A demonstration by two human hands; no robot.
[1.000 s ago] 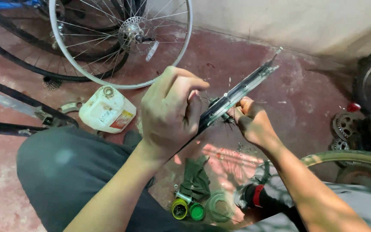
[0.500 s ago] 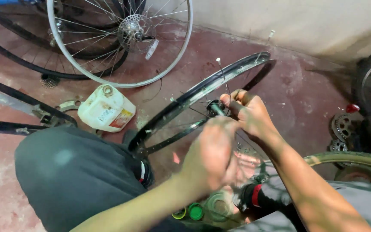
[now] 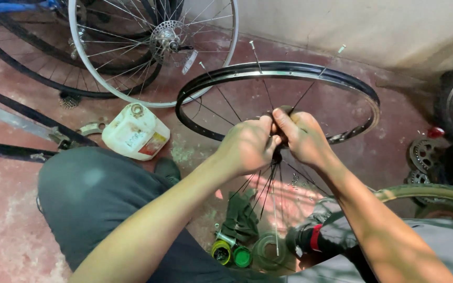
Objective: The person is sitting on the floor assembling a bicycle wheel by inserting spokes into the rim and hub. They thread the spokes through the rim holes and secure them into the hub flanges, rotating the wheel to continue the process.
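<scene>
Rim (image 3: 289,71) now swung flat and face-on versus half a second ago; left hand (image 3: 247,147) has joined right hand (image 3: 302,137), both pinched on hub (image 3: 284,111) above the lap. Lacing step; next likely needs loose spokes (image 3: 260,191) fed to rim holes.

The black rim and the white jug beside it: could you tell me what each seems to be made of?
The black rim looks like metal, probably painted or anodised aluminium: a bright silvery band runs along its inner side, and thin steel-looking spokes gleam. Both hands, left hand and right hand, grip its hub. The white jug looks like matt, slightly grimy moulded plastic.
</scene>
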